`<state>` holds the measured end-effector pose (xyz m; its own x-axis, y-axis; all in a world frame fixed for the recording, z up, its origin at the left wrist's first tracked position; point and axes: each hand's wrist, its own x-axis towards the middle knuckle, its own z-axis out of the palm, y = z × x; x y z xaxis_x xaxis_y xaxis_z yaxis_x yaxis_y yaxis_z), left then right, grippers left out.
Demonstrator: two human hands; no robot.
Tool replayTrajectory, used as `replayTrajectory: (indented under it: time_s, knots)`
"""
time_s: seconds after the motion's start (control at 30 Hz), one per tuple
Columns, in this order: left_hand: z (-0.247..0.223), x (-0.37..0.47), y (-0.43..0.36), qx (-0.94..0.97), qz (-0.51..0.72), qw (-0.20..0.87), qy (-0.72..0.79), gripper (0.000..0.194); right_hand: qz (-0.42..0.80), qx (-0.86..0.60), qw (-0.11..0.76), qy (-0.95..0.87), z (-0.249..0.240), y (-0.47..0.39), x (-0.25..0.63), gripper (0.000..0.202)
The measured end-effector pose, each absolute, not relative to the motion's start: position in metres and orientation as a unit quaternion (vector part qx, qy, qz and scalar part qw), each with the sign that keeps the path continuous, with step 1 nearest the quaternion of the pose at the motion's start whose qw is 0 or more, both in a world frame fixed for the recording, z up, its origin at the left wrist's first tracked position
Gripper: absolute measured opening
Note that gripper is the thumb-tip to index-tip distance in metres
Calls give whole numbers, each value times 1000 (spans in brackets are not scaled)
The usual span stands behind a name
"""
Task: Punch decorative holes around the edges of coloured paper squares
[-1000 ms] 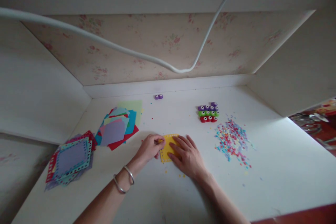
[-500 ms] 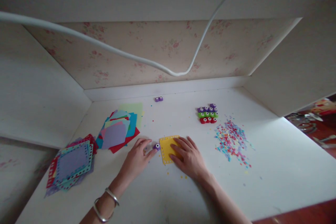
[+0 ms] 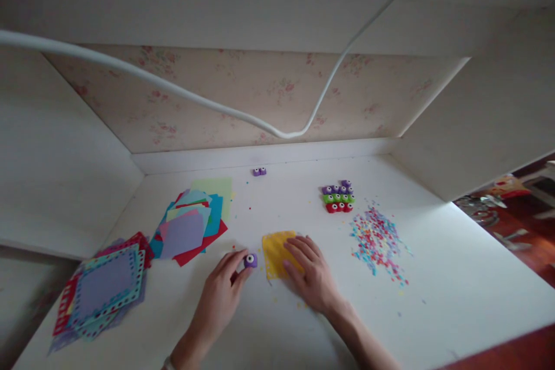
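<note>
My left hand (image 3: pixel 224 280) pinches a small purple paper punch (image 3: pixel 250 261) between thumb and fingertips, just left of a yellow square of paper (image 3: pixel 274 253). A gap shows between punch and paper. Small holes run along the edges of the yellow sheet. My right hand (image 3: pixel 313 272) lies on the sheet's right part, its fingers stretched out and pressing it to the white table (image 3: pixel 260 341). The fingers cover much of that right edge. Tiny yellow paper dots are scattered around the sheet.
Left stand a pile of hole-edged paper squares (image 3: pixel 106 280) and a stack of plain coloured sheets (image 3: pixel 184 234). Several purple, green and red punches (image 3: pixel 338 198) sit grouped behind confetti (image 3: pixel 377 240) on the right. Two purple punches (image 3: pixel 259 171) stand near the back. A white cable (image 3: pixel 243 115) hangs across.
My left hand has drawn the purple punch a little left and toward me, away from the yellow paper. My right hand stays on the sheet. The camera view has shifted slightly.
</note>
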<state>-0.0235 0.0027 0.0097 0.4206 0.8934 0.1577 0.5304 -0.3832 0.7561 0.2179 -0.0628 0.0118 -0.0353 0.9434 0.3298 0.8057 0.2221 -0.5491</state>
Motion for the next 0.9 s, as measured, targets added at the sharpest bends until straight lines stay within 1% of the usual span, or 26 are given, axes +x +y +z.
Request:
replayTrajectory:
  time_s: [0.1, 0.13, 0.2, 0.3, 0.37, 0.47, 0.53, 0.6, 0.63, 0.7, 0.77, 0.83, 0.9]
  knots:
    - [19, -11, -14, 795, 279, 344, 415, 31, 224, -563, 361, -709, 33, -64, 202, 42]
    - [21, -6, -18, 798, 279, 349, 405, 30, 263, -543, 366, -708, 40, -63, 198, 41]
    - [22, 3, -22, 799, 284, 351, 397, 27, 316, -522, 378, -696, 51, -61, 191, 35]
    - [17, 8, -21, 798, 298, 340, 398, 27, 349, -537, 396, -658, 57, -57, 195, 27]
    - [10, 7, -19, 812, 314, 300, 390, 26, 371, -553, 396, -632, 54, -54, 207, 27]
    - [-3, 3, -20, 856, 330, 182, 353, 24, 387, -588, 432, -564, 46, -41, 244, 35]
    - [-11, 1, -22, 884, 323, 108, 321, 24, 351, -636, 464, -507, 43, -25, 279, 47]
    - [-16, 1, -26, 901, 304, 64, 302, 25, 237, -727, 443, -468, 43, -3, 320, 53]
    - [-17, 2, -27, 908, 296, 49, 293, 27, 207, -752, 431, -454, 45, 9, 342, 54]
    - [-18, 4, -29, 914, 287, 37, 284, 28, 160, -786, 408, -435, 49, 33, 381, 50]
    - [-16, 5, -30, 913, 291, 42, 281, 28, 110, -819, 377, -419, 52, 53, 413, 41]
    - [-15, 6, -29, 911, 298, 58, 280, 27, 74, -838, 343, -417, 51, 68, 435, 33]
    - [-14, 6, -28, 911, 301, 70, 275, 27, 49, -847, 315, -425, 45, 79, 448, 28]
